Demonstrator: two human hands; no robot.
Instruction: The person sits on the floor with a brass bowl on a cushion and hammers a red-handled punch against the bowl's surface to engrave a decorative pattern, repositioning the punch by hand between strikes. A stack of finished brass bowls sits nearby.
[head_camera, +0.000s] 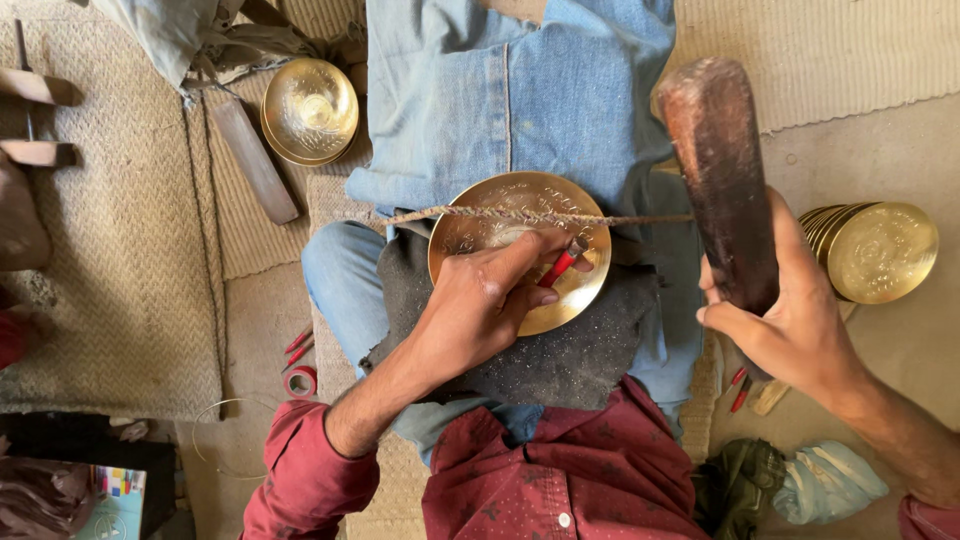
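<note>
On our lap, left hand (480, 300) pinches a red punch (560, 265) against the brass plate (520, 250); right hand (790, 320) grips the mallet (720, 170); engraving seems partly done.

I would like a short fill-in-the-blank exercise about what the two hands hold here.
1. The left hand holds a red-handled tool against a round ____-coloured plate.
2. The right hand grips a dark wooden ____.
3. A rough cord stretches ____ the plate.
4. The plate rests on a dark ____ over the lap.

Missing words: gold; mallet; across; cloth
</note>
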